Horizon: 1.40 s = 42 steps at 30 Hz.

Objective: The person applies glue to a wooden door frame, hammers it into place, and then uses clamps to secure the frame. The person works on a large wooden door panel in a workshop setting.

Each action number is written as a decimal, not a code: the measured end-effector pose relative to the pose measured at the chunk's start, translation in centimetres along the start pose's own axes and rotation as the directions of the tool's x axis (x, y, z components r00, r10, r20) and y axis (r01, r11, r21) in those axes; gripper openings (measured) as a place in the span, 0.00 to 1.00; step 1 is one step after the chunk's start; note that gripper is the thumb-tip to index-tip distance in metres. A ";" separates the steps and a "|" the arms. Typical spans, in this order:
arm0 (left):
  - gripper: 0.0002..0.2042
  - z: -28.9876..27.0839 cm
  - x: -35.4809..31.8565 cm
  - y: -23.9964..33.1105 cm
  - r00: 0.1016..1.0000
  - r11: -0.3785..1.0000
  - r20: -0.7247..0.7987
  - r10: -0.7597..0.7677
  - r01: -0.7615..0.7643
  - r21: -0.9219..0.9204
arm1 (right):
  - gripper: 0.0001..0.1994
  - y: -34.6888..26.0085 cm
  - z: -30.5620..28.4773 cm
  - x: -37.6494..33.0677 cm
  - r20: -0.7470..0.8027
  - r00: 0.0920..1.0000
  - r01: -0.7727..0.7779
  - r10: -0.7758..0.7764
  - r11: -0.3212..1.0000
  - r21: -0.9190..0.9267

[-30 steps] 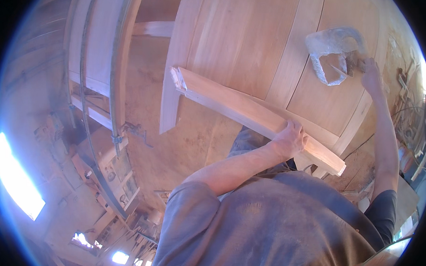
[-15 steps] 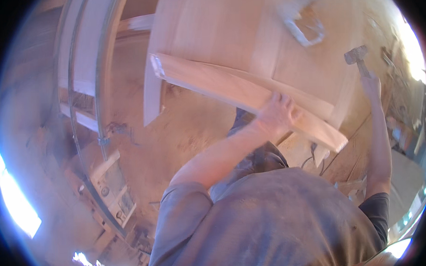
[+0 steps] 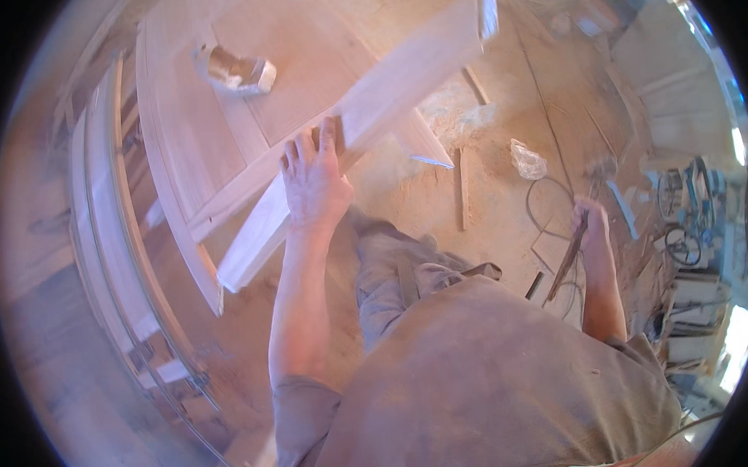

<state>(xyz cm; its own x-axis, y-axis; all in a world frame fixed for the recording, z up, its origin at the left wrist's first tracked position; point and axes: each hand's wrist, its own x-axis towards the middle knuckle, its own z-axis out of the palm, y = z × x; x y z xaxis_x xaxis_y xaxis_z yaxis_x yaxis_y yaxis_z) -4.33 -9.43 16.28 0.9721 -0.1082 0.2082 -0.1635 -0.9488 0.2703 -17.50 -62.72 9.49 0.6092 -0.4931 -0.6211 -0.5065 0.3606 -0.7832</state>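
My left hand (image 3: 316, 182) is closed over a long pale wooden rail (image 3: 417, 63), fingers across its upper face. The rail lies slantwise along the near edge of a large wooden panel (image 3: 294, 63), its far right end sticking out past the panel. Whether the two are joined I cannot tell. Off to the right, my right hand (image 3: 589, 219) grips a hammer (image 3: 563, 270) by its handle. The hammer's head is beyond the hand and blurred. On the panel rests a whitish, cut-open container (image 3: 257, 77).
Long bar clamps (image 3: 130, 217) and pale boards stand at the left. A loose wood strip (image 3: 463, 189), a crumpled clear plastic bag (image 3: 528, 160) and a thin cable (image 3: 531, 203) lie on the dusty floor. Tools and wood pieces (image 3: 694, 305) crowd the right side.
The view has turned. The rail now slants up to the right, with my left hand still on it. My right hand has come lower and nearer my body with the hammer.
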 end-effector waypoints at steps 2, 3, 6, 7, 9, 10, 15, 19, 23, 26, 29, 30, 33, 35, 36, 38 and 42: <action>0.36 -1.0 0.6 0.5 0.997 0.997 -0.066 -0.034 0.029 -0.078 | 0.12 6.3 -4.7 -0.4 -0.204 0.965 -0.119 0.163 0.970 0.211; 0.36 -1.5 1.1 1.6 0.994 0.983 -0.102 -0.037 0.018 -0.185 | 0.13 9.3 -8.5 -1.0 -0.222 0.942 -0.176 0.252 0.933 0.314; 0.34 -4.6 2.7 3.1 0.992 0.827 -0.083 -0.094 0.031 -0.561 | 0.16 16.7 -13.3 -5.4 -0.366 0.774 -0.236 0.517 0.772 0.591; 0.33 -6.4 3.0 2.6 0.992 0.694 -0.005 -0.124 0.083 -0.715 | 0.16 20.2 -14.4 -6.9 -0.347 0.771 -0.222 0.535 0.736 0.640; 0.30 -8.2 3.6 0.5 0.987 0.539 0.099 -0.125 0.152 -0.829 | 0.15 27.5 -18.2 -9.6 -0.308 0.753 -0.227 0.581 0.669 0.708; 0.31 -8.2 3.8 -0.3 0.993 0.357 0.032 -0.114 0.071 -0.931 | 0.15 30.9 -19.8 -10.9 -0.295 0.763 -0.249 0.575 0.682 0.688; 0.35 -6.1 1.0 -7.3 0.978 -0.314 -0.143 -0.150 -0.184 -0.931 | 0.16 44.5 -28.6 -14.6 0.008 0.990 -0.143 0.144 0.979 0.144; 0.37 -5.3 -3.8 -9.4 0.945 -0.417 -0.115 -0.307 -0.242 -0.876 | 0.16 41.6 -19.5 -16.9 0.014 0.947 -0.312 0.320 0.912 0.265; 0.45 -2.6 -6.6 -10.8 0.918 -0.564 -0.120 -0.379 -0.332 -0.756 | 0.16 34.7 -12.6 -12.5 -0.188 0.781 -0.418 0.595 0.722 0.551; 0.46 -1.6 -8.1 -11.5 0.884 -0.588 -0.120 -0.452 -0.397 -0.705 | 0.16 31.4 -8.4 -9.7 -0.199 0.787 -0.429 0.584 0.749 0.505; 0.46 -5.6 -11.9 -11.5 0.872 -0.649 -0.108 -0.478 -0.433 -0.625 | 0.17 29.1 -6.8 -11.2 -0.180 0.810 -0.472 0.558 0.802 0.365; 0.46 -6.3 -12.9 -11.8 0.873 -0.684 -0.099 -0.477 -0.439 -0.583 | 0.17 28.7 -6.6 -11.2 -0.170 0.826 -0.465 0.538 0.820 0.334; 0.45 -7.6 -14.8 -13.4 0.855 -0.664 -0.075 -0.513 -0.451 -0.596 | 0.16 27.8 -5.1 -11.6 -0.143 0.845 -0.464 0.515 0.840 0.281; 0.39 -7.5 -14.6 -13.4 0.816 -0.677 -0.076 -0.574 -0.524 -0.517 | 0.15 27.0 -5.0 -10.4 -0.049 0.880 -0.449 0.472 0.862 0.234; 0.36 -7.0 -13.9 -13.0 0.802 -0.693 -0.060 -0.594 -0.548 -0.468 | 0.15 26.8 -5.6 -9.3 -0.018 0.895 -0.432 0.446 0.874 0.221; 0.28 -6.5 -12.7 -14.9 0.602 -0.489 0.025 -0.798 -0.623 -0.611 | 0.16 25.4 -4.9 -8.0 -0.084 0.898 -0.414 0.432 0.893 0.175; 0.35 -9.2 -17.1 -15.1 0.653 -0.472 0.191 -0.733 -0.287 -0.834 | 0.13 22.5 -0.5 -11.3 -0.359 0.876 -0.308 0.322 0.946 0.096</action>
<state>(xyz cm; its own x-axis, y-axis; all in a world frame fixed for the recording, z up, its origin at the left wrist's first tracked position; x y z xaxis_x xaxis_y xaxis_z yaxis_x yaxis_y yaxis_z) -20.03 9.49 17.26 0.7864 0.5685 -0.2417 -0.3418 0.7263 0.5963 -36.05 -49.41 -1.09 0.1517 -0.6001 -0.7854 -0.6089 0.5692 -0.5525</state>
